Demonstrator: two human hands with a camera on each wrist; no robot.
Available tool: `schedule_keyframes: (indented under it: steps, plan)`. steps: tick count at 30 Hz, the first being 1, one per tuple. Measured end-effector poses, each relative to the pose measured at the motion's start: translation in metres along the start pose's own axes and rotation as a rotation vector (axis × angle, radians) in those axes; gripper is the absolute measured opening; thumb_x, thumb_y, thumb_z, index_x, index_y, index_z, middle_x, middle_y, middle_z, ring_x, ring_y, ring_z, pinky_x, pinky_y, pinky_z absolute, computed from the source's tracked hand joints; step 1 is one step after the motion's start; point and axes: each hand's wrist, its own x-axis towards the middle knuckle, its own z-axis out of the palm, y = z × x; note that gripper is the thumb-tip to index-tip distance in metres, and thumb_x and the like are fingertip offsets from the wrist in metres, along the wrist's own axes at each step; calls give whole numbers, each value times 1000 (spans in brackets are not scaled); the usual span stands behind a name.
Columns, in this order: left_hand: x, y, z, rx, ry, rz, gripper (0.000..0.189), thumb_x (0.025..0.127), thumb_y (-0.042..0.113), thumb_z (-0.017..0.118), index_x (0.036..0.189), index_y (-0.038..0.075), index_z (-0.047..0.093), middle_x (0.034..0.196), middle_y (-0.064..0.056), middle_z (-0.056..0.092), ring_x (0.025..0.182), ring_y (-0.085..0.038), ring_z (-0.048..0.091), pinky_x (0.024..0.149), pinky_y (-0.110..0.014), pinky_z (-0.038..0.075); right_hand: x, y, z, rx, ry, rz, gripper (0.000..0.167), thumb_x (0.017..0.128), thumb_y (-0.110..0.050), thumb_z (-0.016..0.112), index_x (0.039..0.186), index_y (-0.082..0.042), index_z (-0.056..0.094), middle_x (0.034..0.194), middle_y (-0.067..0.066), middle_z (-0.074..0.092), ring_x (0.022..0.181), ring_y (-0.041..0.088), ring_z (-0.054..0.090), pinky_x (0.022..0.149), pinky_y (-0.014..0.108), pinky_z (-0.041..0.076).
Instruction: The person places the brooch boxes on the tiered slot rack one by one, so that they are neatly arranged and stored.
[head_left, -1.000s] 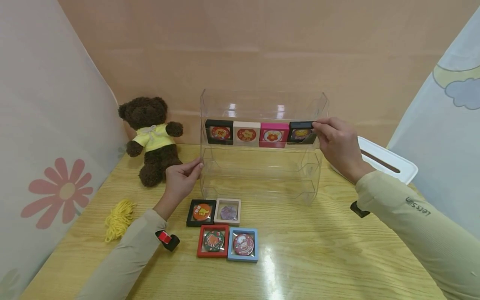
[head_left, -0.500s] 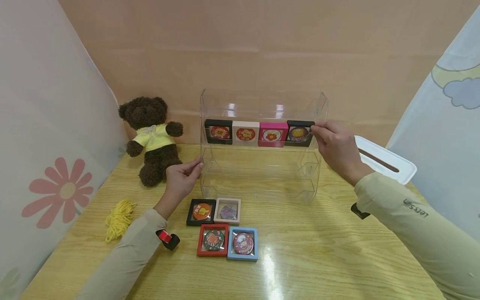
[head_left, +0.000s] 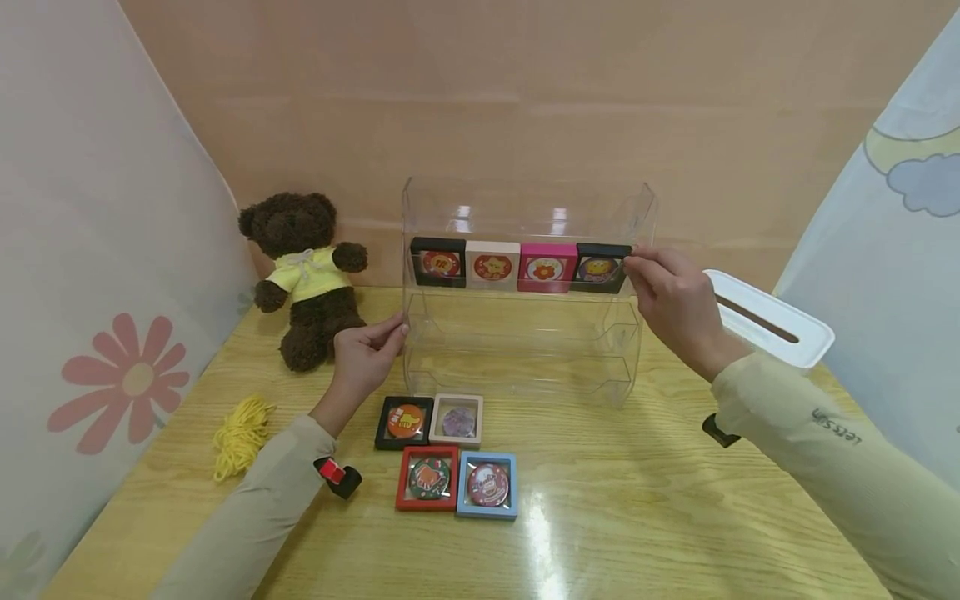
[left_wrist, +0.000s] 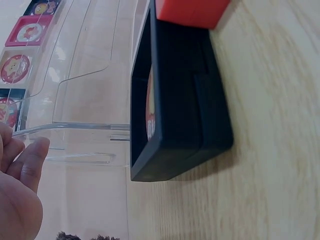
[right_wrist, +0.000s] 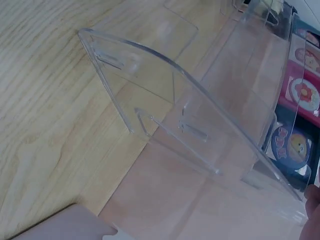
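- Head view: a clear tiered rack (head_left: 517,360) can be seen around the middle of the frame, stood on a wooden table (head_left: 637,508).
- Its left edge is pinched by the left hand (head_left: 366,357), thumb and fingers brought in narrow.
- The upper right corner of the right-end black frame (head_left: 600,268) is pinched by the right hand (head_left: 678,304), right of centre, so that grip's pretty narrow too.
- That frame is seated in the rack's upper row, with a yellow and purple badge shown inside. To its left, the same row is filled out by a pink frame (head_left: 548,268), a cream frame (head_left: 492,267) and a left-end black frame (head_left: 438,263), all lined up closely.
- Four more are laid flat at lower centre: a thumbs-up frame (head_left: 404,422) edged in black, a pale frame (head_left: 457,422), a red frame (head_left: 427,478) and a blue frame (head_left: 487,485).
- Left wrist view: most of the middle is taken up by the thumbs-up frame, and only part of the left hand is shown at the left edge.
- Also spotted in the head view: a brown teddy bear (head_left: 309,279) at upper left, yellow yarn (head_left: 243,438) at lower left, and a slotted white box (head_left: 783,312) at right, partly hidden by the right arm.
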Motion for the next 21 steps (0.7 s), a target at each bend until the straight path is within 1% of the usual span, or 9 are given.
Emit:
schedule_keyframes:
  steps: [3, 6, 9, 11, 14, 16, 19, 21]
  plan:
    - [0, 1, 0, 12, 2, -4, 20, 89, -8, 61, 107, -15, 63, 98, -27, 64, 83, -48, 62, 62, -21, 56, -4, -7, -2, 11, 28, -30, 10, 81, 10, 68, 91, 9, 71, 89, 18, 65, 80, 34, 64, 65, 47, 55]
    - [0, 0, -1, 23, 7, 5, 19, 88, -8, 62, 107, -14, 64, 97, -26, 65, 81, -47, 63, 61, -20, 56, -8, -16, -1, 59, 42, -65, 10, 80, 11, 68, 89, 9, 71, 87, 17, 65, 77, 33, 63, 63, 47, 55]
    - [0, 0, -1, 18, 8, 11, 20, 88, -8, 62, 106, -15, 64, 95, -26, 65, 79, -48, 63, 60, -19, 55, -14, -30, 2, 107, 21, -119, 7, 81, 8, 67, 87, 8, 71, 86, 16, 65, 74, 32, 64, 61, 45, 55]
    - [0, -1, -1, 2, 6, 12, 20, 88, -8, 62, 106, -16, 63, 95, -28, 65, 79, -48, 63, 60, -19, 55, -21, -42, 5, 146, -18, -149, 7, 82, 5, 68, 87, 8, 71, 86, 16, 65, 72, 30, 64, 60, 42, 56]
    - [0, -1, -1, -13, 4, 5, 20, 88, -8, 62, 106, -16, 63, 95, -28, 65, 80, -48, 63, 60, -19, 55, -37, -66, 11, 231, -142, -143, 7, 82, 0, 69, 88, 3, 71, 86, 11, 67, 73, 24, 65, 62, 36, 57]
    - [0, -2, -1, -19, 3, 2, 20, 88, -9, 62, 107, -16, 63, 95, -28, 64, 80, -49, 62, 61, -20, 56, -48, -84, 15, 321, -255, -114, 8, 81, -2, 72, 88, 0, 71, 87, 7, 67, 75, 20, 66, 64, 33, 57]
    - [0, -3, -1, -24, 7, -2, 20, 88, -9, 62, 106, -16, 63, 94, -28, 65, 81, -48, 62, 61, -21, 56, -65, -109, 17, 472, -448, -40, 12, 83, -8, 73, 94, -3, 70, 91, 4, 66, 78, 16, 65, 64, 29, 57]
    - [1, -3, -1, -22, 7, 0, 20, 88, -9, 62, 106, -17, 63, 94, -28, 65, 81, -45, 63, 61, -21, 56, -75, -121, 18, 580, -562, 36, 19, 84, -10, 73, 100, -2, 68, 95, 5, 66, 81, 18, 64, 64, 28, 56]
